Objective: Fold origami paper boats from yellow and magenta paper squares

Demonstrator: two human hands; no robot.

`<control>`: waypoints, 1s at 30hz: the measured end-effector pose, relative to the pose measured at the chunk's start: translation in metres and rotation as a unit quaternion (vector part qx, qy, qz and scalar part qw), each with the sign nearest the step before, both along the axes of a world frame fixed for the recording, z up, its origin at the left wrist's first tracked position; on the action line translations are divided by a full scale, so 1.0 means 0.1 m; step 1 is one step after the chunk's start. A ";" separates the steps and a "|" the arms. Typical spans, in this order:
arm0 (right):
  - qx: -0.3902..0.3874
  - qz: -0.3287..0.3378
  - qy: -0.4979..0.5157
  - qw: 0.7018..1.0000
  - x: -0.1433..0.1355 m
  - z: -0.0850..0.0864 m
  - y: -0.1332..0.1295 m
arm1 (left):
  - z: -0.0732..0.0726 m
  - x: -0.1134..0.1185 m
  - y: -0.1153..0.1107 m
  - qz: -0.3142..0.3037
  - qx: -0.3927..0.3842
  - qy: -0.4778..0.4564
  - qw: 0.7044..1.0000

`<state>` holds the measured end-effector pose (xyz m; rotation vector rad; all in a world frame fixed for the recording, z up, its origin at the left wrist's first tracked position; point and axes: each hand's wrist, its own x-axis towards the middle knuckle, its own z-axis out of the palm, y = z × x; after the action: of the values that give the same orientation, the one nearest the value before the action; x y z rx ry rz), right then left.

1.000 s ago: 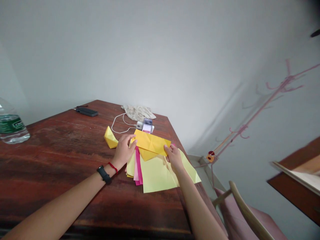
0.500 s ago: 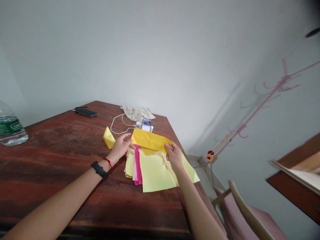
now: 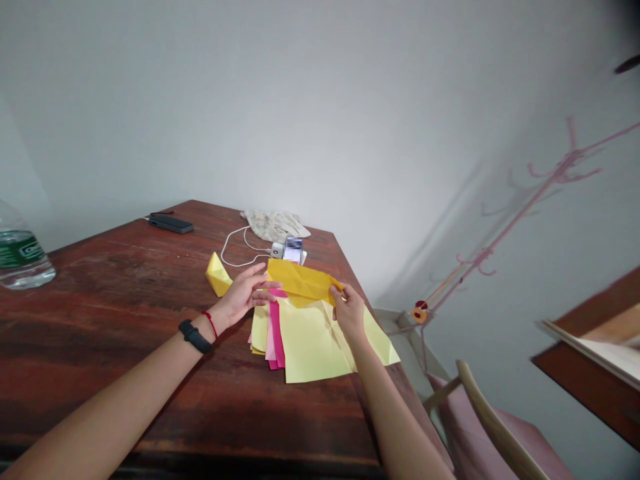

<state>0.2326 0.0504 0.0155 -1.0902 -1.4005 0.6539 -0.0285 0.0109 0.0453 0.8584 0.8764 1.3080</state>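
Note:
Held up above the table is a folded sheet of deep yellow paper (image 3: 303, 281), long and narrow with creases across it. My right hand (image 3: 349, 310) pinches its right end between thumb and fingers. At its left end my left hand (image 3: 244, 293) has its fingers spread; whether they touch the paper I cannot tell. Below lie a creased pale yellow sheet (image 3: 313, 347) and, sticking out on its left, pink paper (image 3: 277, 337) and other sheets. A folded yellow paper piece (image 3: 217, 275) stands just beyond my left wrist.
On the dark wooden table (image 3: 125, 293) are a water bottle (image 3: 23, 253) at far left, a black device (image 3: 171, 223), a crumpled cloth (image 3: 274, 225), a white cable (image 3: 231, 235) and a small screen (image 3: 293, 249). A chair (image 3: 493, 423) and a pink coat rack (image 3: 530, 197) stand right.
My left hand's fingers have opened away from the left end of the yellow paper and spread. My right hand keeps its grip, and the paper's left end has shifted slightly right.

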 end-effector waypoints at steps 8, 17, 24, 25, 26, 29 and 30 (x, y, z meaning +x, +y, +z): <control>0.007 0.032 0.007 0.999 -0.02 0.02 -0.03 | -0.07 0.01 0.04 -0.022 -0.006 -0.001 1.000; 0.007 0.035 -0.003 0.999 0.00 0.01 -0.02 | -0.11 0.04 0.05 0.027 0.027 0.033 0.999; -0.015 0.045 0.025 0.999 0.00 -0.03 0.02 | -0.09 0.06 0.02 0.058 0.056 0.073 0.994; -0.021 0.048 0.032 0.998 0.00 -0.03 0.02 | -0.09 0.07 0.02 0.061 0.058 0.077 0.993; -0.026 0.049 0.039 0.998 0.00 -0.03 0.02 | -0.10 0.07 0.03 0.064 0.059 0.082 0.993; -0.034 0.042 0.041 0.998 0.00 -0.03 0.01 | -0.13 0.08 0.04 0.071 0.063 0.100 0.991; -0.035 0.038 0.038 0.998 0.00 -0.02 0.00 | -0.14 0.08 0.05 0.072 0.064 0.104 0.990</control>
<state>0.2322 0.0507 0.0132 -1.0589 -1.3672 0.7964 -0.0208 0.0158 0.0317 1.0618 1.0420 1.4300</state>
